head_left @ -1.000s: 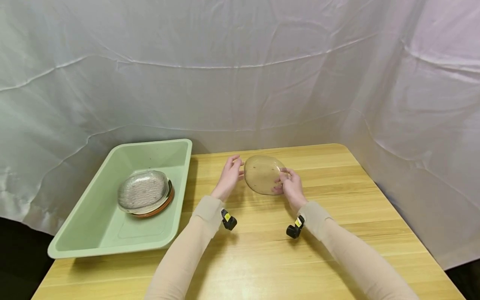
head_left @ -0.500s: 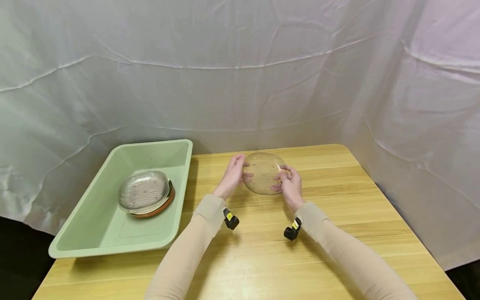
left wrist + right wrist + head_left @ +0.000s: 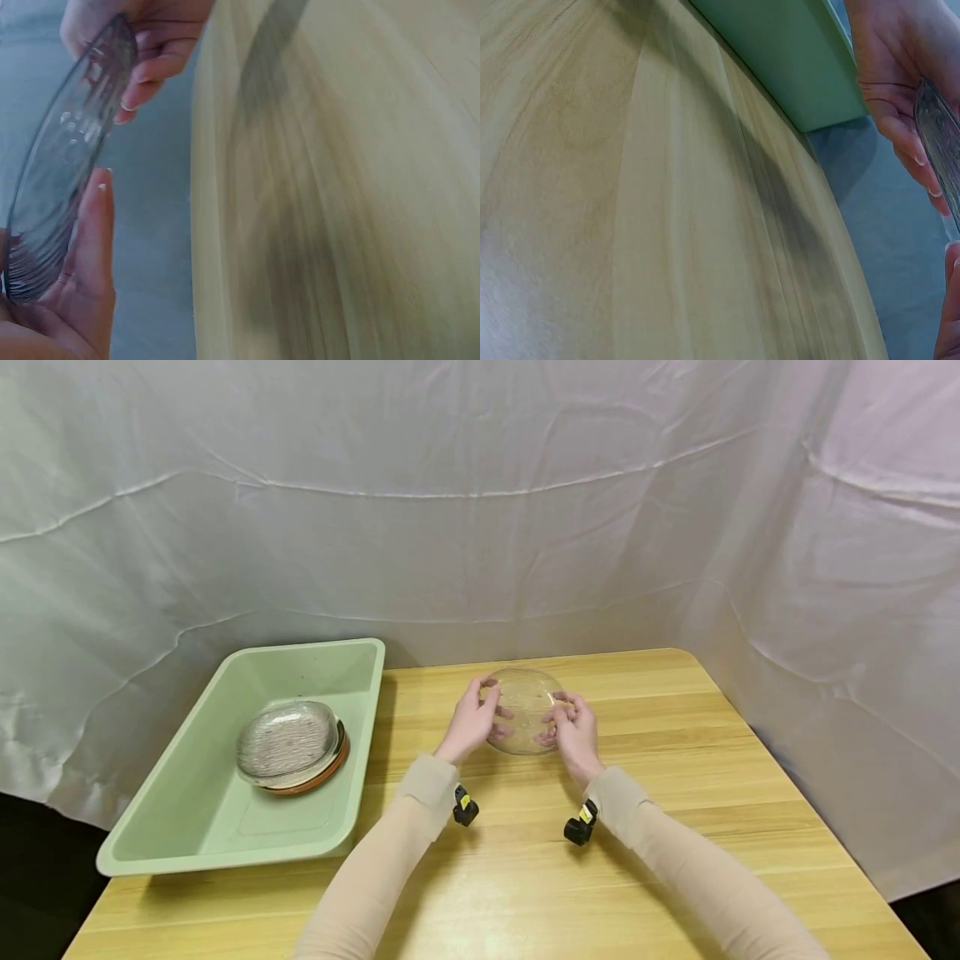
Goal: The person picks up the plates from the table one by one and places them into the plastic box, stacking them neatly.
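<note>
A clear glass plate [image 3: 527, 693] is raised over the table between both hands. My left hand [image 3: 471, 720] grips its left edge, thumb on top and fingers showing through the glass from beneath. On the opposite edge, my right hand [image 3: 576, 735] pinches the plate in the same way. Seen edge-on in the left wrist view, the glass plate [image 3: 64, 150] has a rippled, curved side, and the fingers of the left hand [image 3: 82, 277] lie along its underside. The right wrist view catches only part of the plate [image 3: 939, 135] at its edge.
To the left stands a light green basin [image 3: 225, 852]. Inside it are stacked plates: a clear ribbed glass plate [image 3: 288, 739] on top, with an orange-brown rim [image 3: 311, 779] showing below. The wooden table [image 3: 525, 877] ends at a pale hanging cloth [image 3: 480, 560].
The left hand has moved right from beside the plate and now grips its left edge. The plate has shifted slightly and is held by both hands; the right hand keeps its grip.
</note>
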Demonstrator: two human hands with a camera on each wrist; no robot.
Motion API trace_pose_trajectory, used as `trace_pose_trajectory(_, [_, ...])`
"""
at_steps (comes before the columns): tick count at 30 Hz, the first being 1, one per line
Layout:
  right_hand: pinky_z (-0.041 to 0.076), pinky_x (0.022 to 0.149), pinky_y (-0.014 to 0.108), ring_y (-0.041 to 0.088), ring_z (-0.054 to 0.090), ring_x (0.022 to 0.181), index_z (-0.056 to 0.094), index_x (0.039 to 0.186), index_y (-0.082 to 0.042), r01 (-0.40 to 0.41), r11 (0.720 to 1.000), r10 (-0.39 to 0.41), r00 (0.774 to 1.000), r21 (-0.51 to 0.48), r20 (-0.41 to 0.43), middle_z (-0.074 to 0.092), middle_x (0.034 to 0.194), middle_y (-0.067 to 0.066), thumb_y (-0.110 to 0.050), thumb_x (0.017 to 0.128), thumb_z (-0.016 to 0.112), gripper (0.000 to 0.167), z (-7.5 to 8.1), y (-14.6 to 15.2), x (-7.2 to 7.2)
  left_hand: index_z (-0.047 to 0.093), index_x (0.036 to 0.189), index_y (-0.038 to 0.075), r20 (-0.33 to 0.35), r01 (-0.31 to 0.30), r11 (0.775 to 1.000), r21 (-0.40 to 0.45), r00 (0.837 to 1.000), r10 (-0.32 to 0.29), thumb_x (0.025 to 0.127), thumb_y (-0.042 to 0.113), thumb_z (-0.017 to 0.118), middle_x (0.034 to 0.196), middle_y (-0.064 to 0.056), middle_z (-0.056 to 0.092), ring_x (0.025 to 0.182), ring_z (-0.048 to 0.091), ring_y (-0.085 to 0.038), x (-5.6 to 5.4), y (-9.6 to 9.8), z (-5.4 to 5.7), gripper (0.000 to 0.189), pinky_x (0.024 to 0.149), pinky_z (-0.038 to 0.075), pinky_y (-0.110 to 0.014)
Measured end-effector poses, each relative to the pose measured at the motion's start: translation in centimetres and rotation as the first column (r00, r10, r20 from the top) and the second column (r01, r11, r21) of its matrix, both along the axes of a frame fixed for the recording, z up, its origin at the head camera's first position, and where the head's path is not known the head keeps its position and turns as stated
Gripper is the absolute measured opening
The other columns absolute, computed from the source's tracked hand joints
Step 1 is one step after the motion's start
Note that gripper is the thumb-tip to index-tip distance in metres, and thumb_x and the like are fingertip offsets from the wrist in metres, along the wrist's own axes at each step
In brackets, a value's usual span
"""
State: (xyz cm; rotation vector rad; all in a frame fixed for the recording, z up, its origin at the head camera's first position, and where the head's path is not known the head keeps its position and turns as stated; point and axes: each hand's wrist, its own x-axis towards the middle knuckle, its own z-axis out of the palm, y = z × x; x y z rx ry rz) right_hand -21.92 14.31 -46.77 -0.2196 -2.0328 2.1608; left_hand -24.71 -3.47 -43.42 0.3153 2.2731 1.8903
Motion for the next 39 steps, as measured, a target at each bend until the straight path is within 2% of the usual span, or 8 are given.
trace_pose_trajectory(5, [0.062,0.06,0.029,0.009,0.062,0.053,0.045,0.138,-0.003,-0.008,1.0,0.008,1.0,-0.01,-0.01,0.061,0.082,-0.001,-0.005,0.105,0.041,0.033,-0.2,-0.1,0.0,0.04,0.146,0.007,-0.016,-0.015,1.0,-0.014,1.0,0.015,0.111,0.023,0.036,0.095,-0.025,0.072,0.055,0.069,-0.015,-0.1,-0.1,-0.4,0.039,0.055,0.062,-0.032])
trace_pose_trajectory(11, [0.062,0.059,0.028,0.009,0.064,0.054,0.044,0.139,-0.001,-0.023,0.999,0.023,0.999,-0.026,-0.023,0.062,0.084,0.003,-0.004,0.104,0.041,0.035,-0.2,-0.1,0.1,0.043,0.143,0.008,0.0,-0.043,0.998,-0.035,0.999,0.043,0.111,0.019,0.032,0.093,-0.024,0.072,0.053,0.067,-0.014,0.1,-0.1,-0.3,0.035,0.053,0.061,-0.03])
trace_pose_trajectory(17, [0.062,0.061,0.029,0.009,0.065,0.056,0.044,0.141,-0.001,-0.025,0.999,0.025,1.0,-0.045,-0.019,0.064,0.083,0.001,-0.004,0.103,0.04,0.038,-0.1,0.0,0.2,0.044,0.142,0.007,0.014,-0.038,0.998,-0.055,0.999,0.039,0.111,0.017,0.03,0.092,-0.022,0.072,0.054,0.068,-0.015,0.1,-0.4,0.2,0.035,0.055,0.061,-0.03])
trace_pose_trajectory(23, [0.061,0.06,0.027,0.008,0.067,0.055,0.045,0.14,-0.001,-0.017,0.999,0.015,0.999,-0.04,-0.044,0.066,0.074,-0.008,-0.006,0.102,0.04,0.039,0.0,0.1,0.3,0.045,0.141,0.008,0.033,-0.044,0.993,-0.11,0.998,0.048,0.111,0.018,0.03,0.092,-0.023,0.073,0.053,0.067,-0.015,0.1,-0.7,1.6,0.035,0.053,0.06,-0.028])
trace_pose_trajectory(29, [0.06,0.059,0.027,0.009,0.066,0.055,0.048,0.137,-0.003,-0.018,0.999,0.014,0.997,-0.042,-0.075,0.065,0.074,-0.008,-0.013,0.104,0.038,0.036,0.3,0.2,0.3,0.045,0.14,0.009,0.05,-0.041,0.99,-0.132,0.998,0.048,0.111,0.018,0.03,0.093,-0.024,0.073,0.053,0.068,-0.016,-0.2,-1.3,3.1,0.034,0.055,0.061,-0.03])
trace_pose_trajectory(35, [0.057,0.053,0.022,0.008,0.064,0.053,0.049,0.134,-0.002,-0.01,0.999,0.005,0.995,-0.05,-0.099,0.063,0.076,-0.006,-0.017,0.107,0.034,0.035,0.7,-0.3,0.5,0.044,0.14,0.008,0.028,-0.04,0.991,-0.131,0.999,0.044,0.111,0.018,0.029,0.092,-0.023,0.071,0.053,0.068,-0.017,-0.7,-2.3,4.6,0.034,0.057,0.062,-0.033])
trace_pose_trajectory(39, [0.058,0.054,0.023,0.009,0.065,0.053,0.047,0.135,-0.001,-0.03,0.998,0.024,0.995,-0.054,-0.1,0.061,0.079,-0.004,-0.018,0.108,0.033,0.035,1.0,-1.0,0.6,0.043,0.14,0.005,0.022,-0.045,0.992,-0.117,0.999,0.048,0.111,0.017,0.029,0.092,-0.022,0.068,0.053,0.068,-0.017,-1.0,-3.4,5.8,0.035,0.058,0.063,-0.032])
